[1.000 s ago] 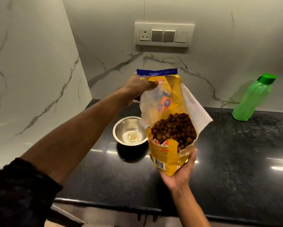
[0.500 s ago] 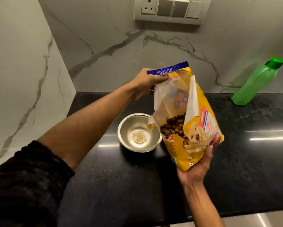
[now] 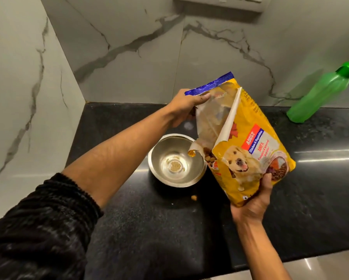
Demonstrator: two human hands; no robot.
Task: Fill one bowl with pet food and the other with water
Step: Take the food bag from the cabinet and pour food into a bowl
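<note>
Tipped further toward the steel bowl point(image 3: 177, 161) than half a second ago, the pet food bag point(image 3: 248, 150) now hangs with its torn mouth over the right rim, kibble point(image 3: 209, 157) crowding the opening, one piece point(image 3: 194, 197) already astray on the black worktop point(image 3: 310, 199). Left hand point(image 3: 186, 106) pinches the top seam, right hand point(image 3: 254, 201) cups and grips the base. A slow tilt, mouth centred, should curb spills; the green bottle point(image 3: 320, 93) waits well apart.

Left hand point(image 3: 186, 106) pinches food bag point(image 3: 248, 146) top, right hand point(image 3: 254, 201) cups its base; torn mouth tilted over steel bowl point(image 3: 177, 160), frame centre; kibble piece point(image 3: 194, 197) on black tabletop point(image 3: 320, 188); green bottle point(image 3: 323, 91) upper right.
</note>
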